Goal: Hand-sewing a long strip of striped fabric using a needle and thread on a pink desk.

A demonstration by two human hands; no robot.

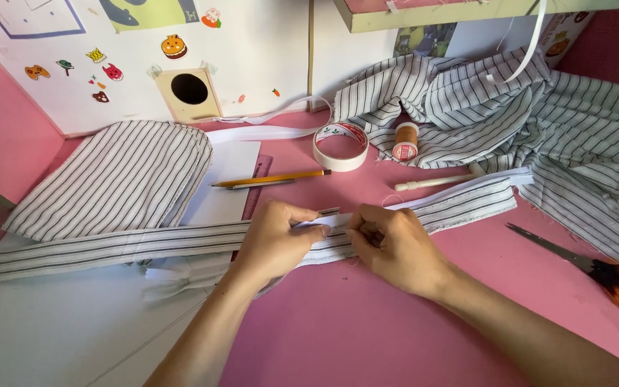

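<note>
Left hand (274, 240): fingers pinched shut on striped fabric strip (130, 244), thumb pressing folded edge. Right hand (392, 247): also clenched on the strip, fingertips tucked at the fold, just beside left hand.

Strip: long, lies flat across pink desk (367, 322), runs out to L of left hand and up to R past right hand. White inner layer shows betw. the two hands.

Beyond the hands: tape roll (340, 147), thread spool (405, 141), pencil (270, 179), white stick-like tool (435, 182). R of right hand, well apart: orange-handled scissors (596, 272). Far R & up: heap of matching striped cloth (539, 122). L of left hand: rounded striped piece (120, 175) on white paper (73, 322).

Handling note (judgement): keep stripes running parallel w/ the fold, hold both pinches close together, keep strip flat on desk so the layers don't slip; work along in short sections.
</note>
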